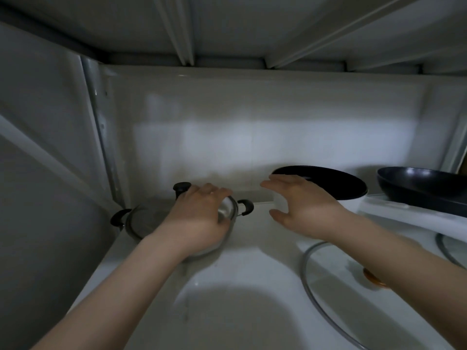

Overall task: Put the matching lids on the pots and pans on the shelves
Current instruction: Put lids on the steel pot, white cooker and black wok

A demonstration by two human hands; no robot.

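A small steel pot [228,209] with black side handles stands at the left of the white shelf [247,261]. A glass lid with a black knob [181,188] lies tilted over it, leaving the pot's right side uncovered. My left hand [199,218] grips this lid at its near edge. My right hand [303,205] hovers open, fingers spread, just left of a white pot with a dark inside [351,198]. A larger glass lid with a brown knob [326,279] lies flat on the shelf under my right forearm.
A dark wok [424,188] rests at the far right on a raised white ledge. Part of another lid rim [444,248] shows at the right edge. The shelf above hangs low overhead, and a metal upright [101,127] bounds the left side.
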